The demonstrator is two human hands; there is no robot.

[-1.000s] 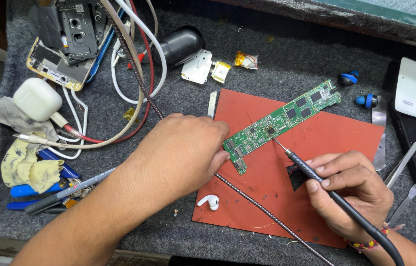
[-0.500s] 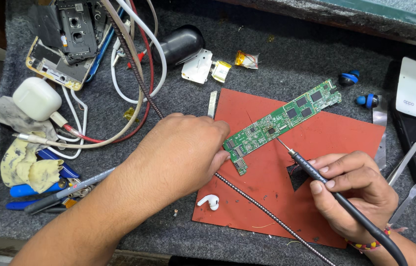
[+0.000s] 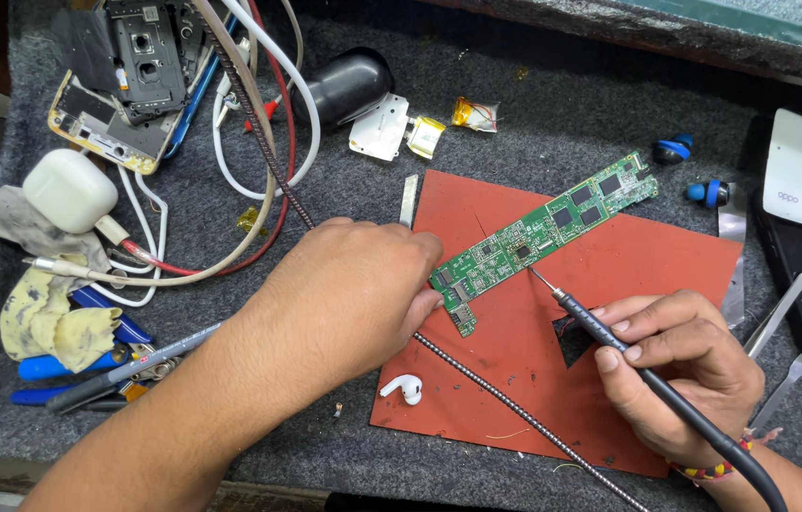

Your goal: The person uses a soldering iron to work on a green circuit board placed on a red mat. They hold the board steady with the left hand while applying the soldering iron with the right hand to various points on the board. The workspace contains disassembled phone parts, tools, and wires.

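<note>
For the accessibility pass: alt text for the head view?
A left hand steadies a green circuit board on a red mat while the right hand holds a soldering iron tip beside it; a white earbud lies nearby.

A glossy green circuit board (image 3: 545, 234) lies on a matt red rubber mat (image 3: 628, 284), itself on rough grey felt tabletop (image 3: 553, 123); at nine o'clock, smooth white plastic case (image 3: 70, 190).
</note>
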